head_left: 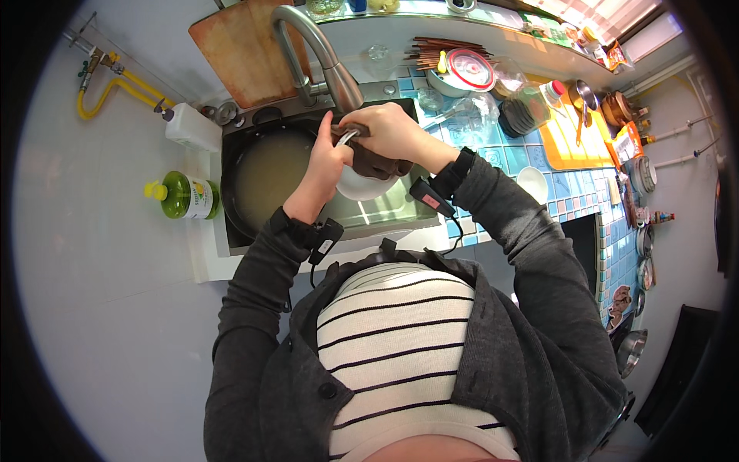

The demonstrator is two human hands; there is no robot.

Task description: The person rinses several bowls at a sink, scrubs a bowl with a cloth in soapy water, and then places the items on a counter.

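Note:
My left hand grips a shiny metal utensil, seemingly a spoon, over the sink. Pressed around the utensil is a brown cloth, pinched in my right hand; the cloth hangs down below that hand. Just under the cloth is a white bowl, partly hidden, and I cannot tell what supports it. At the sink's left sits a dark wok filled with cloudy water. The steel faucet rises directly behind my hands.
Left of the sink stand a green soap bottle and a white pump bottle. A wooden cutting board leans behind. On the tiled counter at right are a lidded bowl, chopsticks, a white bowl, a jar and an orange mat.

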